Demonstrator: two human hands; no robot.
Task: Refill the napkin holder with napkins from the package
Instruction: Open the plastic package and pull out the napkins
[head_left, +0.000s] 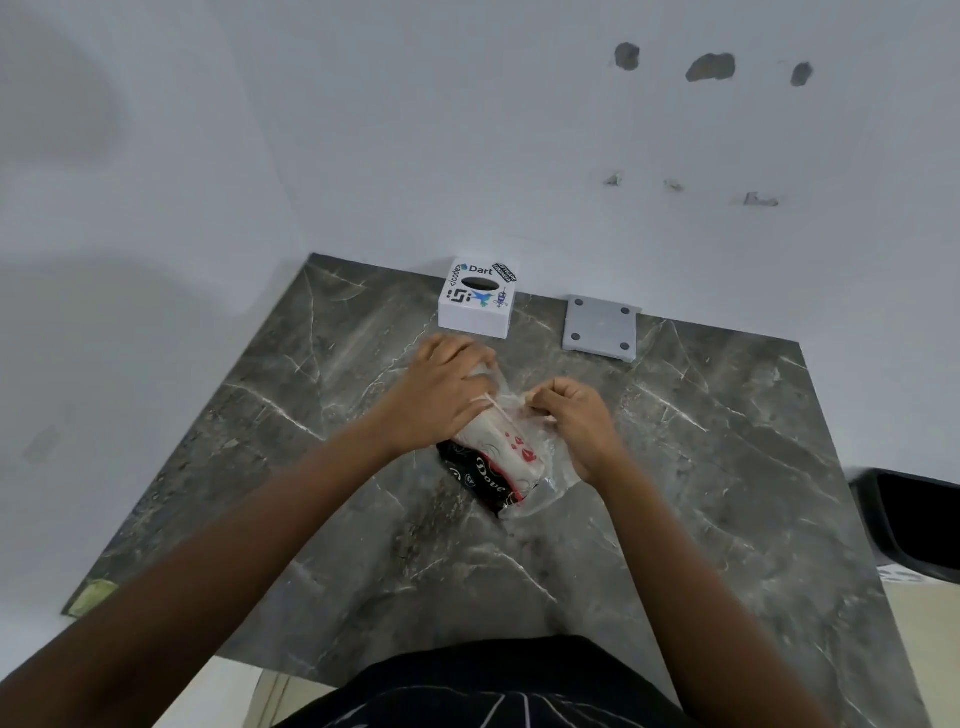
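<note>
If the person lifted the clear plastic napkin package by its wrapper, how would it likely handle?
The clear plastic napkin package would probably sag: its film looks thin and crinkled where the left hand and right hand pinch it. The glossy wrapper may be slippery. It likely feels light, being a soft napkin stack.

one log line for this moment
step: opening clear plastic napkin package | left hand: holding package | right hand: pulling wrap | white stickered napkin holder: untouched
</note>
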